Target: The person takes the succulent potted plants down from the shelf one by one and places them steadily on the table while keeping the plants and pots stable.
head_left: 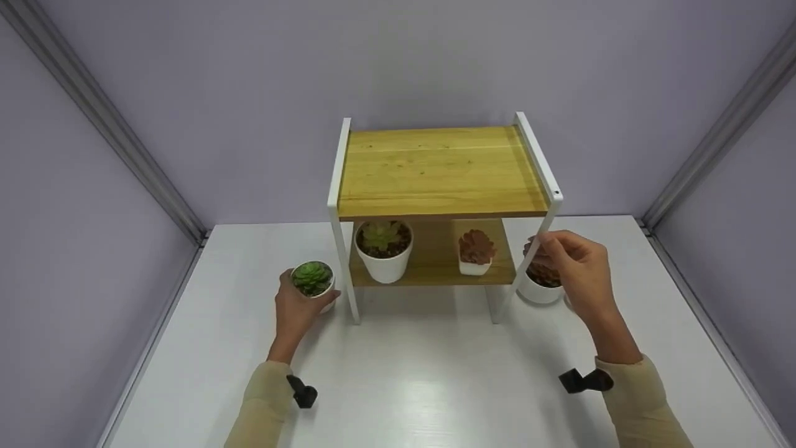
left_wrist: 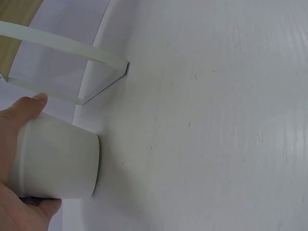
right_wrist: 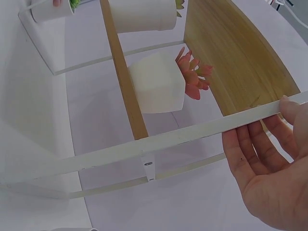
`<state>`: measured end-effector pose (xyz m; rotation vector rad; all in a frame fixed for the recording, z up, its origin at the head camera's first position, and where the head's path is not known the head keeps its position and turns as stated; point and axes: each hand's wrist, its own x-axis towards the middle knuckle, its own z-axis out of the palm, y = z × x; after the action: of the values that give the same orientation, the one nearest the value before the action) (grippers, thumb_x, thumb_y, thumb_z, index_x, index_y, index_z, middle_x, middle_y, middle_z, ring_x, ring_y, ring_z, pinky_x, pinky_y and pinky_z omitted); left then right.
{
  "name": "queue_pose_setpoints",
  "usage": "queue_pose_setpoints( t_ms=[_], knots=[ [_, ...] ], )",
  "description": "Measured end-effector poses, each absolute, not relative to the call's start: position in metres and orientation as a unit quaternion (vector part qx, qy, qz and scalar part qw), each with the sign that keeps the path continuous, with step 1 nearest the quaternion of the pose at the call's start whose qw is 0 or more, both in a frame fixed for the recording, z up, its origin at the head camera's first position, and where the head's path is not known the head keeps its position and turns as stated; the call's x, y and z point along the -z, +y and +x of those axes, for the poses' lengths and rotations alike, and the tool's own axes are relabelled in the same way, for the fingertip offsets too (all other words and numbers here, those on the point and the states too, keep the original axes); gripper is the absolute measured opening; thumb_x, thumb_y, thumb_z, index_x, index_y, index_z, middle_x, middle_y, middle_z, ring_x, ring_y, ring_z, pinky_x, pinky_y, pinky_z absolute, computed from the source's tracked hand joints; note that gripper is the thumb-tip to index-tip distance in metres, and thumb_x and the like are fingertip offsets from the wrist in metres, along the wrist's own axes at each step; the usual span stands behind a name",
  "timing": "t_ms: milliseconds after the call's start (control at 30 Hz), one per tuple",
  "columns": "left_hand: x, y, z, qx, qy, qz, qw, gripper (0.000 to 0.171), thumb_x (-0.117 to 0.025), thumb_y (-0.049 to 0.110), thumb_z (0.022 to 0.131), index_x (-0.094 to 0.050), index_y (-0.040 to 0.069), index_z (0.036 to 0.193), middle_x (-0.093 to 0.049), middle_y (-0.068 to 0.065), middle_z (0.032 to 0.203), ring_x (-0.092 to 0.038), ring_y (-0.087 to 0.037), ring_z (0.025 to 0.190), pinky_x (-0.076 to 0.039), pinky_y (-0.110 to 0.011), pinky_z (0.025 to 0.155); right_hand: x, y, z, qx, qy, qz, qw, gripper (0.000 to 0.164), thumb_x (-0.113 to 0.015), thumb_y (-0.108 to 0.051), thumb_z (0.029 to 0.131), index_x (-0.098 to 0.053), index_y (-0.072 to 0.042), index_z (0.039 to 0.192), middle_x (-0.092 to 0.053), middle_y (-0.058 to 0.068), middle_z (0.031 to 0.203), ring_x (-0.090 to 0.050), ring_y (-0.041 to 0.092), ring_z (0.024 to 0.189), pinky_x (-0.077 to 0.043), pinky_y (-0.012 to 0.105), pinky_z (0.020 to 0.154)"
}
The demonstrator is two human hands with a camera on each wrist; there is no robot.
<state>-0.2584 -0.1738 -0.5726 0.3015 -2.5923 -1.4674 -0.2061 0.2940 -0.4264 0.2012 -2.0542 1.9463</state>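
Note:
My left hand (head_left: pixel 295 314) grips a round white pot (left_wrist: pixel 60 159) holding a green succulent (head_left: pixel 312 277), left of a two-tier plant stand. The thumb lies on the side facing the stand. Whether the pot's base touches the table I cannot tell. With thumb and fingers, my right hand (head_left: pixel 587 274) holds the stand's white front right upright (right_wrist: pixel 192 138), just below the wooden top board (head_left: pixel 429 168). On the lower board (head_left: pixel 429 264) stand a larger white pot (head_left: pixel 387 266) with a pale green succulent and a small angular white pot (right_wrist: pixel 156 84) with a reddish succulent.
Right of the stand, a white pot (head_left: pixel 540 291) with a brownish plant stands on the white table (head_left: pixel 410 373), partly behind the upright and my hand. Another white rim shows beside it, mostly hidden. Pale walls (head_left: pixel 435 62) enclose the table at the back and sides.

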Motion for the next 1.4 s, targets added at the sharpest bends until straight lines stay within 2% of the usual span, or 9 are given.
queue_pose_setpoints(
  t_ms=[500,767,1400],
  knots=[
    [0.5765,-0.173,-0.2605,0.491,-0.862,0.101,0.079,0.115,-0.094,0.036,0.078,-0.024,-0.006,0.16,-0.045,-0.03,0.156,-0.047,-0.044,0.147,-0.042,-0.059,0.122,0.4264,0.2951,-0.205,-0.671,-0.722,0.068,0.156,0.029,-0.064,-0.016,0.106,-0.073,0.011,0.111,-0.081,0.001,0.096,-0.079,0.014,0.094,-0.065,0.027,0.088],
    [0.58,-0.1724,-0.258,0.493,-0.862,0.087,0.077,0.116,-0.093,0.034,0.08,-0.02,-0.008,0.16,-0.042,-0.032,0.158,-0.045,-0.046,0.148,-0.039,-0.06,0.123,0.4284,0.2943,-0.2062,-0.681,-0.711,0.072,0.159,0.028,-0.064,-0.012,0.106,-0.073,0.014,0.109,-0.081,0.003,0.094,-0.08,0.015,0.092,-0.065,0.028,0.086],
    [0.5798,-0.1706,-0.2572,0.508,-0.852,0.105,0.07,0.119,-0.093,0.037,0.08,-0.017,-0.002,0.163,-0.037,-0.029,0.163,-0.039,-0.043,0.153,-0.036,-0.059,0.126,0.4295,0.294,-0.2069,-0.693,-0.7,0.075,0.156,0.027,-0.063,-0.009,0.106,-0.072,0.016,0.109,-0.08,0.005,0.094,-0.08,0.017,0.09,-0.066,0.03,0.085]
  ],
)
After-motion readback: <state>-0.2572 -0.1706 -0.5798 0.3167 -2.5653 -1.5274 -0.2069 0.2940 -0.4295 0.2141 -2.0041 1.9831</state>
